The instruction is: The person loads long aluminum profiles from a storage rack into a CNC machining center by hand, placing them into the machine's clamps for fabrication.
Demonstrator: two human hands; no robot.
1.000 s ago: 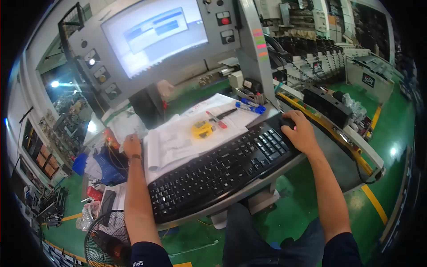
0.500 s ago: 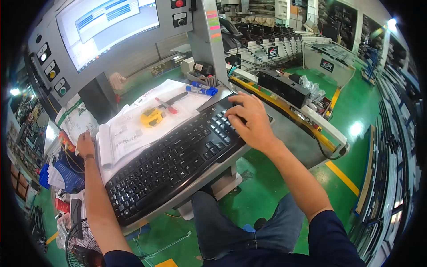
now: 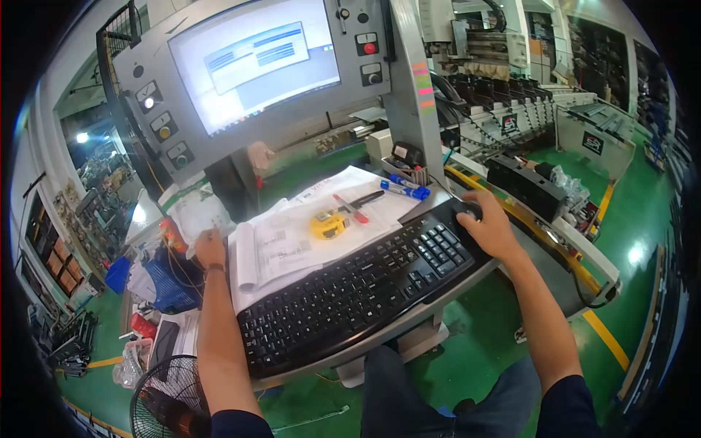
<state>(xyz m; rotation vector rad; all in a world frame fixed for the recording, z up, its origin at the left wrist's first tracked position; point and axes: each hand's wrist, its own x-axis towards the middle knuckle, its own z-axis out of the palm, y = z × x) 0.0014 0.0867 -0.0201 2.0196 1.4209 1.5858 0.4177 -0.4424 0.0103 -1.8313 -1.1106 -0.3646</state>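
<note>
My one feed looks forward and down from the wearer's head, close above the keyboard (image 3: 358, 288), which sits just below centre; the screen (image 3: 255, 66) shows upper left, the legs (image 3: 398, 398) at bottom, black rounding the corners.

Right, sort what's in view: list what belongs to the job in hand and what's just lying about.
Part of the job, by the look of it:
keyboard
mouse, under the right hand
lit screen
perhaps the printed papers

Seemingly just lying about:
yellow tape measure
blue markers
blue basket

Tape measure (image 3: 328, 226) behind keyboard (image 3: 359, 287)
</note>
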